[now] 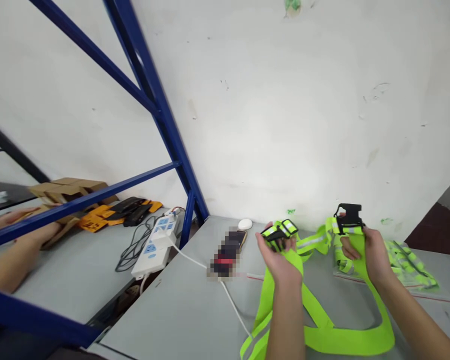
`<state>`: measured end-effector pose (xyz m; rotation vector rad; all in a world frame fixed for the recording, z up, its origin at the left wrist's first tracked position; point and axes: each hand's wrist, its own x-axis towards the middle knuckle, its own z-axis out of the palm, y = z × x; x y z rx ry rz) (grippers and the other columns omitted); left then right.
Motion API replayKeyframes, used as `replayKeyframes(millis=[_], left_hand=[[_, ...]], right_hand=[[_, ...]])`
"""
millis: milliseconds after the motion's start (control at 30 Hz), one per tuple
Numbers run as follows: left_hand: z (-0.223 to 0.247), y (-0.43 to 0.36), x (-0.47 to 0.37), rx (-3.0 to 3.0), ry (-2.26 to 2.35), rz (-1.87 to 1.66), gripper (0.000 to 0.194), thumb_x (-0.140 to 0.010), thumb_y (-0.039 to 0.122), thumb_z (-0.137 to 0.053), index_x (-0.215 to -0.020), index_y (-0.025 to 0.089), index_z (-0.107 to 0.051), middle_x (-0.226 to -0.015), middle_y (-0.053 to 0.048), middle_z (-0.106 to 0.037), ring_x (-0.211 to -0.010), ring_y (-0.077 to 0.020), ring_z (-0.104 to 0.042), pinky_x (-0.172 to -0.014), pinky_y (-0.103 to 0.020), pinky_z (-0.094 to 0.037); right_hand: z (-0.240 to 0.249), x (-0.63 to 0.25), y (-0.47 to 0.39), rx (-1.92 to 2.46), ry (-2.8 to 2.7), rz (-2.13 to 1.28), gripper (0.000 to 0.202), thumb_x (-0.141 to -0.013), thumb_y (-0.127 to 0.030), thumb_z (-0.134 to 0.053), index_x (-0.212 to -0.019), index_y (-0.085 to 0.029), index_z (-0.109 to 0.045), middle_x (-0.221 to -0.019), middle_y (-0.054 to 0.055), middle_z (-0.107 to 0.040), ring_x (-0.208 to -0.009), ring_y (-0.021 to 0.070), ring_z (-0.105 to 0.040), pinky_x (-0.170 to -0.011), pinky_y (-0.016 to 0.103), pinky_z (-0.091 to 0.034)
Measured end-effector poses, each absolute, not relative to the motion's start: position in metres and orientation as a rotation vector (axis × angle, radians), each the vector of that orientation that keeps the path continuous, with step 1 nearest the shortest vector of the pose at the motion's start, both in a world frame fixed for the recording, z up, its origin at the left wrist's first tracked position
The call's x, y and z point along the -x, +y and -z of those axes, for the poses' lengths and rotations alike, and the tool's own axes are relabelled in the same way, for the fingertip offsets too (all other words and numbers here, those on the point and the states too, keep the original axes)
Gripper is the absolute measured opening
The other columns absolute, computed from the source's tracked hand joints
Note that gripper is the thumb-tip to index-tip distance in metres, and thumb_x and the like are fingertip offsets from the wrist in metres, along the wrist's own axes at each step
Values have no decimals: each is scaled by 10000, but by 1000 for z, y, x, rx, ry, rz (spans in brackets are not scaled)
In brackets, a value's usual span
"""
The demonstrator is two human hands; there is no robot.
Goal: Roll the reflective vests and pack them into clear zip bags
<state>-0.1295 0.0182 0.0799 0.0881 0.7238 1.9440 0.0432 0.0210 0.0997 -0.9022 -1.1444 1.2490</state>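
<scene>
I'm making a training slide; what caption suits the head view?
Left hand and right hand hold a black-buckled fluorescent harness at a grey table.

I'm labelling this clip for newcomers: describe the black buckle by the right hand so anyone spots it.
Below the big white wall, find the neon harness held in both hands. Follow it to the right hand; the black buckle rises beside its fingertips. It looks broad and blocky, unlike the slanted buckle with striped webbing at the left hand.
</scene>
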Motion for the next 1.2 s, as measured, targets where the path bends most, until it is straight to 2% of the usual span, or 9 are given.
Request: replayKeyframes(millis=[133,300,400,533,667,767,900,1033,1200], left_hand=[[-91,50,90,-145,483,-1846,468,-910,595,-332,-812,208,-576,-508,84,-350,-366,-53,-277,-616,-277,-509],[-106,93,94,-172,355,-1819,376,-943,354,-340,-630,193,-473,-477,99,-352,-348,-33,-227,-726,-281,-534],[-127,106,105,-254,332,-1780,303,-903,301,-419,-634,180,-491,-483,99,-377,-361,-24,-326,-780,-294,-536],[-144,94,122,-431,370,-1637,65,-789,206,-622,-771,155,-586,-601,45,-555,-459,-63,-531,-784,-354,-541],[-117,58,141,-733,512,-1493,338,-668,162,-791,-958,183,-619,-801,-25,-679,-585,-143,-644,-688,-328,-537],[-79,33,148,-853,628,-1390,549,-650,201,-835,-1142,216,-592,-917,-52,-704,-709,-163,-671,-667,-262,-509],[-38,10,137,-644,720,-1444,572,-633,299,-857,-1141,240,-601,-972,-41,-707,-733,-153,-657,-661,-254,-495],[-24,-10,116,-604,789,-1420,571,-668,355,-832,-1172,249,-583,-970,-48,-701,-734,-157,-657,-616,-234,-473],[-29,-24,102,-573,873,-1408,623,-668,397,-822,-1209,261,-544,-852,-15,-678,-699,-157,-664,-615,-233,-486]], right_hand=[[-90,-49,23,836,-1115,-1399,401,-862,-414,-339,-651,-181,-587,-370,-44,-308,-371,120,-262,-435,277,-268],[-88,-71,12,836,-1108,-1517,374,-863,-445,-359,-742,-177,-591,-419,-35,-365,-406,126,-270,-454,278,-306],[-93,-84,1,847,-1131,-1545,386,-874,-513,-371,-804,-195,-578,-507,-15,-430,-448,141,-329,-453,279,-329],[-92,-104,-13,822,-992,-1717,479,-830,-672,-480,-730,-205,-524,-597,-15,-458,-468,107,-321,-448,252,-320],[-74,-117,-22,921,-934,-1783,514,-773,-662,-599,-603,-196,-465,-476,-64,-336,-426,74,-237,-436,228,-290],[-55,-110,-26,1116,-1056,-1562,450,-805,-624,-583,-688,-192,-540,-475,-26,-464,-454,118,-390,-468,248,-341],[-30,-88,-32,1266,-1335,-1018,406,-806,-539,-609,-1033,-203,-623,-576,-11,-553,-496,163,-476,-485,276,-374],[-10,-80,-35,1141,-1738,-421,209,-850,-333,-556,-1016,-244,-647,-854,50,-557,-603,161,-531,-512,275,-420],[1,-94,-32,1034,-1925,134,214,-850,-173,-523,-1041,-233,-597,-940,64,-515,-632,142,-540,-481,237,-403]])
